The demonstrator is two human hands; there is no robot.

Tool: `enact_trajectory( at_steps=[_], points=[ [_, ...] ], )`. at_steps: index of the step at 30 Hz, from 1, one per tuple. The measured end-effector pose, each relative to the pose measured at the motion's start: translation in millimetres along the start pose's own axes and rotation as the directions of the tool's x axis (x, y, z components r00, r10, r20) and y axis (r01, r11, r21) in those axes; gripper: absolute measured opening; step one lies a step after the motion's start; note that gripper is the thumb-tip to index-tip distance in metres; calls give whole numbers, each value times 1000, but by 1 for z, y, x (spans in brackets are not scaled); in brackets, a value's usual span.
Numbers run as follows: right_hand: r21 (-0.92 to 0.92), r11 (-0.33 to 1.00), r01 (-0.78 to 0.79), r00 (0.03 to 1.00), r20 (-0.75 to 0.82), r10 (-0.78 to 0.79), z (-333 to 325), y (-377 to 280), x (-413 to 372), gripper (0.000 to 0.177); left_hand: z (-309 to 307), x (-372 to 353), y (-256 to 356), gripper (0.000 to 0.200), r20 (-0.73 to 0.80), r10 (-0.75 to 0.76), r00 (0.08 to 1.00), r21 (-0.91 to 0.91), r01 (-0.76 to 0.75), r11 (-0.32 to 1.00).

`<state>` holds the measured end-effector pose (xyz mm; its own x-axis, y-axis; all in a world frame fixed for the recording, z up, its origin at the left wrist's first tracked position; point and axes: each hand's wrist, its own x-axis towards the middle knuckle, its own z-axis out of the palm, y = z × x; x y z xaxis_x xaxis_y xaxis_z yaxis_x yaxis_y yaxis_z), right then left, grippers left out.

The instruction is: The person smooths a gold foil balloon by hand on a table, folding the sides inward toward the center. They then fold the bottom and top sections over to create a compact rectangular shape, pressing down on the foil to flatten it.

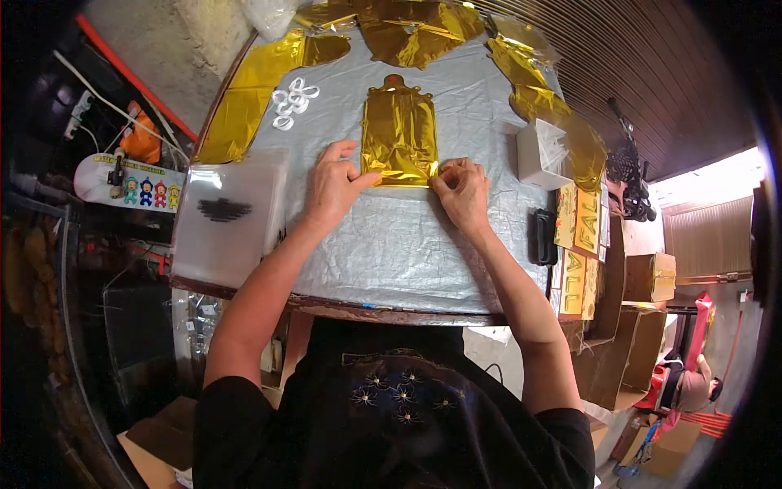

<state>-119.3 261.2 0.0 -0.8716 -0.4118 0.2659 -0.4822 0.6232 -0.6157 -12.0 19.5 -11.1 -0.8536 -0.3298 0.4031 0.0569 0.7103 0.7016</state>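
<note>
A shiny gold foil balloon (399, 130), flat and folded into a rectangle, lies in front of me on the table. Small tabs stick out along its far end, with a reddish spot at the tip. At the near left corner, the thumb and a finger of my left hand (334, 183) grip the foil, while the other fingers curl beside it. My right hand (463, 191) pinches the near right corner between thumb and bent fingers. The near edge is creased and runs between both hands.
More gold foil pieces (244, 98) surround the work area. White rings (295, 102) lie at the left, above clear plastic sleeves (228, 216). On the right are a white box (542, 155), a black tray (542, 236) and printed yellow packs (582, 220). Another person (692, 387) is at far right.
</note>
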Motion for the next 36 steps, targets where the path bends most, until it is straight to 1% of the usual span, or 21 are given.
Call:
enact_trajectory(
  at_steps=[6,8,9,11,12,14,15,19,21,23,25,26,27,28,29,30,31,32,34,35,36],
  points=[
    [12,1000,-13,1000,10,13,-5,-5,0,17,0,0,-1,40,1,11,1000,-12,-11,1000],
    [-60,998,21,995,94,-15,-10,-5,1,25,0,0,-1,40,4,3,1000,-11,-3,1000],
    [-60,998,25,995,95,-19,-9,-7,0,25,0,0,-2,39,13,3,1000,-17,-3,1000],
    [-239,938,250,960,-67,-273,-4,-16,-2,59,-1,0,-2,39,22,2,1000,-22,-1,1000],
    [-239,938,250,960,-66,-272,-2,-21,-2,59,-1,0,-2,39,19,8,1000,-18,-8,1000],
    [-325,818,474,879,120,-462,1,-31,1,80,0,-1,-2,38,23,15,1000,-16,-15,1000],
    [-320,825,466,885,195,-423,7,-27,4,85,0,-1,-2,38,19,26,999,-6,-26,1000],
    [-322,840,437,898,207,-388,30,-18,13,86,-1,0,-3,37,19,39,999,-13,-39,999],
    [-376,819,433,896,274,-348,35,-15,14,88,-2,-1,-2,38,17,26,1000,-30,-25,999],
    [-366,825,432,897,274,-348,35,-16,15,88,-5,0,-2,40,16,11,1000,-50,-10,999],
    [-359,833,422,901,269,-340,35,-16,13,88,-11,1,0,26,124,10,992,-12,-8,1000],
    [-360,827,432,896,272,-350,34,-16,13,88,-13,4,3,26,126,12,992,-14,-11,1000],
    [-362,821,441,892,275,-358,34,-16,14,88,-14,8,7,32,89,41,995,37,-45,998],
    [-365,822,437,894,275,-354,34,-15,14,88,-17,11,12,45,53,71,996,88,-76,993],
    [-368,819,440,893,271,-358,35,-15,14,88,-18,16,18,45,58,71,996,84,-76,994],
    [-370,816,444,892,269,-363,36,-14,13,88,-19,23,24,56,133,130,983,262,-161,952],
    [-369,816,444,891,275,-361,35,-15,13,88,-18,29,25,67,215,171,962,424,-249,871],
    [-365,816,448,888,286,-359,33,-17,13,87,-12,32,20,67,213,165,963,423,-244,873],
    [-361,815,454,884,298,-360,33,-18,15,87,4,38,5,72,297,216,930,504,-344,792],
    [-359,813,458,882,299,-364,32,-17,14,87,8,37,-1,72,296,217,930,504,-345,792],
    [-358,813,459,881,300,-366,32,-17,14,87,12,37,-8,73,325,165,931,526,-323,786]
  ],
)
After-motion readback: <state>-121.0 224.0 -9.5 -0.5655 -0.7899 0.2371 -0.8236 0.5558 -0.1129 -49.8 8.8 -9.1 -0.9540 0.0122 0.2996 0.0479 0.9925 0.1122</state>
